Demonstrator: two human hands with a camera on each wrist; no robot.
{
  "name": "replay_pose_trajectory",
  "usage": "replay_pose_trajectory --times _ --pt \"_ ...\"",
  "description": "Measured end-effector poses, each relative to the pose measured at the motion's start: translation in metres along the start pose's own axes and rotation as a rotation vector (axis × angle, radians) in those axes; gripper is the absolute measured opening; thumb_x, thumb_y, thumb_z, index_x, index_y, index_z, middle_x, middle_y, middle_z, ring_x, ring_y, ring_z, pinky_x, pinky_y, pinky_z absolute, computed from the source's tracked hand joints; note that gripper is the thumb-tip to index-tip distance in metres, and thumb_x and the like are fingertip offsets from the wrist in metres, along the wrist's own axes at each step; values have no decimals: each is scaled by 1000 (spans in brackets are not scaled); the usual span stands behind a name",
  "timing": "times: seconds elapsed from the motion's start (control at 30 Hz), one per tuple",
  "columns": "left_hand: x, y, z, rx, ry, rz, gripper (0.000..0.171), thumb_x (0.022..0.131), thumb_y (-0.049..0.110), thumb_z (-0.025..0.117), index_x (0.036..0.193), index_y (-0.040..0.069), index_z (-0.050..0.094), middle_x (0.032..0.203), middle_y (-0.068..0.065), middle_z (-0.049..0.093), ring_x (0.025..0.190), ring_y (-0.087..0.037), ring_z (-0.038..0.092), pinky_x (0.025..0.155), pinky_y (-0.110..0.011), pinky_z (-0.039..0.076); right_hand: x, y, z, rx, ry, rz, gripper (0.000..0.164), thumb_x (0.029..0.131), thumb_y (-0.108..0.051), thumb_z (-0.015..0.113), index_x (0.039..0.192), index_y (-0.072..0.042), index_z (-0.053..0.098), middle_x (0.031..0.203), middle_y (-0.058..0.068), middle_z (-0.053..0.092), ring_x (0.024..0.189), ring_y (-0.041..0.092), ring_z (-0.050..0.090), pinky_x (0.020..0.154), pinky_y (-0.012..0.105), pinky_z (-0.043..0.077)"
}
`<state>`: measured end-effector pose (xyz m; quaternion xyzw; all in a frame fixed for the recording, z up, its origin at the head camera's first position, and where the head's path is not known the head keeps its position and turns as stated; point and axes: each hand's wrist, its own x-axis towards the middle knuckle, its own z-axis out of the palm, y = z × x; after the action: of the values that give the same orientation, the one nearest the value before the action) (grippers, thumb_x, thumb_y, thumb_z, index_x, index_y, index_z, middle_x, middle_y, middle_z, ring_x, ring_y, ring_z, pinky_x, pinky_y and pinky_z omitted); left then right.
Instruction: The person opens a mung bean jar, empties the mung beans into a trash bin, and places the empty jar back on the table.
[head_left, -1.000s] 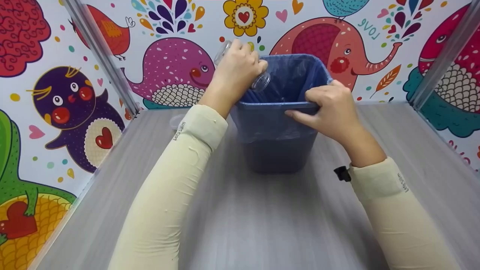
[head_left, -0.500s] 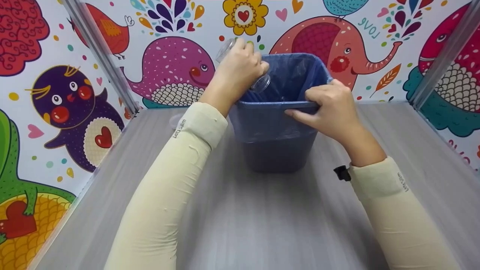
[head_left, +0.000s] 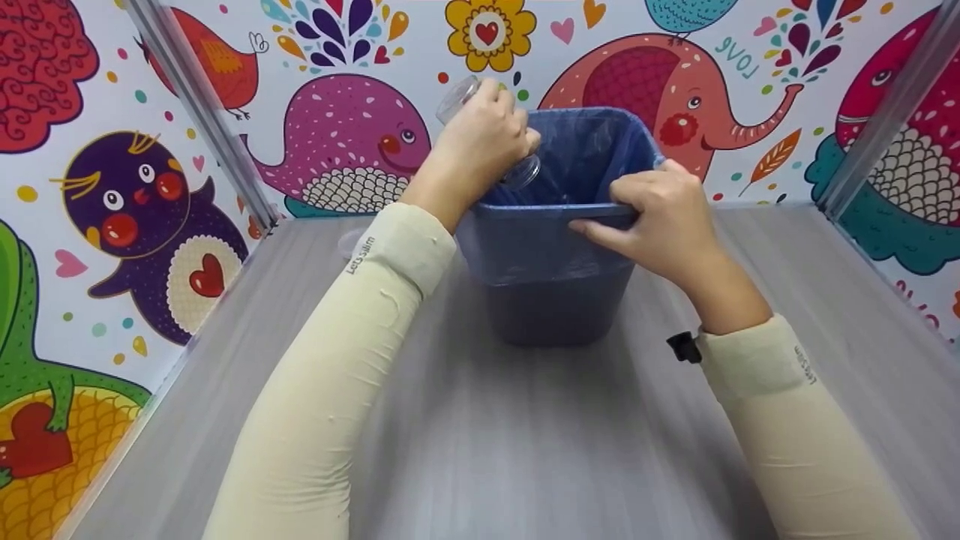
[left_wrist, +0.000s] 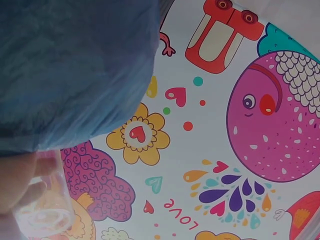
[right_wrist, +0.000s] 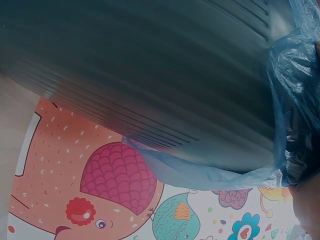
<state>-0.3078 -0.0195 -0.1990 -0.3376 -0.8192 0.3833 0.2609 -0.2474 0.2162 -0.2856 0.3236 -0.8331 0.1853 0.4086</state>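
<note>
A clear plastic jar (head_left: pixel 457 100) is tilted in my left hand (head_left: pixel 482 139), which grips it round the middle. Its lower end slants down to the right, over the opening of a blue trash bin (head_left: pixel 555 307). In the left wrist view the jar (left_wrist: pixel 47 220) shows at lower left, with fingers around it. My right hand (head_left: pixel 664 217) grips the bin's near right rim, thumb outside and fingers over the edge. A thin blue bag (head_left: pixel 592 139) lines the bin and folds over its rim; in the right wrist view the bag (right_wrist: pixel 215 179) hangs loosely off the edge. The bin's bottom is hidden.
A translucent round piece (head_left: pixel 349 244) lies on the grey table (head_left: pixel 480 450) behind the left sleeve, partly hidden. Colourful printed panels (head_left: pixel 360 142) stand at the back and sides, with metal corner posts (head_left: pixel 202 112). The bin stands near the back panel.
My left hand has shifted very slightly to the right, and the jar's angle has changed a little. The right hand and the bin have stayed in place.
</note>
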Motion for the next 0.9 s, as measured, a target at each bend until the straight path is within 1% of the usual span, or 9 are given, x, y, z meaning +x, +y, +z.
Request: replay_pose_trajectory --times 0.13,0.27,0.43,0.7,0.9 --pt "0 0 0 15 3 9 31 102 17 72 131 12 64 123 -17 72 113 -35 64 106 -47 47 0 1 1 -5 9 -9 59 84 -38 92 60 -10 45 54 6 41 50 22 37 64 40 30" --pt "1 0 -1 32 -10 22 37 100 18 74 135 12 62 125 -17 72 115 -36 64 106 -48 47 0 1 1 1 13 -8 59 84 -37 92 60 -10 46 54 6 41 50 22 37 63 40 30" --pt "1 -1 -1 42 -2 36 35 101 16 72 135 12 63 125 -17 72 115 -35 64 106 -48 48 0 1 0 15 8 0 58 84 -36 92 61 -9 47 55 7 43 51 23 39 64 41 31" --pt "3 -1 -2 107 -22 84 35 101 19 72 134 12 62 118 -15 72 108 -33 63 103 -46 48 0 0 -1 3 -20 15 56 84 -36 92 62 -10 49 56 7 44 52 24 40 66 41 33" --pt "4 -1 -4 128 -37 104 40 101 20 72 139 13 61 121 -16 71 111 -34 62 105 -47 48 0 0 0 -1 -22 16 56 84 -36 92 62 -10 48 55 7 44 52 24 40 66 41 33"
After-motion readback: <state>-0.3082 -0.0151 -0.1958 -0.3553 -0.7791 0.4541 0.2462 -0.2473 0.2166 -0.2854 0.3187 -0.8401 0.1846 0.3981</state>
